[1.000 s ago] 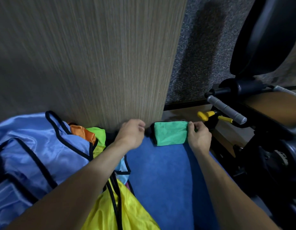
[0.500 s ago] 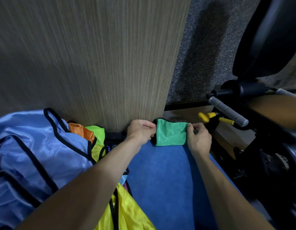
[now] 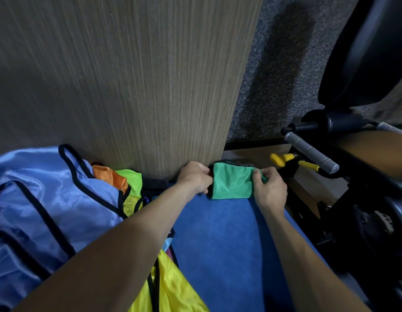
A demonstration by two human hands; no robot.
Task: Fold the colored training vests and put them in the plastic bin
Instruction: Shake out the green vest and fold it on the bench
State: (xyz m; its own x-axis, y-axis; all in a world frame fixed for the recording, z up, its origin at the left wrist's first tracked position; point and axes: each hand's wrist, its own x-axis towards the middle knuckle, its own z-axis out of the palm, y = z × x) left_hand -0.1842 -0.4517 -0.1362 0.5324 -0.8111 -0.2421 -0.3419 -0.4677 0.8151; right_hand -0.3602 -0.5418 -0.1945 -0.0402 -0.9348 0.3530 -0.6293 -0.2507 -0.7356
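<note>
Left hand curled round the left edge of the green vest, gripping it. Right hand pinching the right edge, a tuft of green poking out between its fingers. Folded small, the vest spans the gap between the two hands at the far edge of the blue surface, with black trim showing along its top and left side. Just beyond the left hand, a wood panel standing upright, close against the knuckles. Nearer than both hands, bare blue surface between the forearms. Left of the left hand, a heap of vests: blue vest with black edging, orange vest and lime vest tucked behind it, yellow vest under the left forearm. Right of the right hand, the surface's edge, then black gym gear with a grey handle and yellow knobs crowding that side.
</note>
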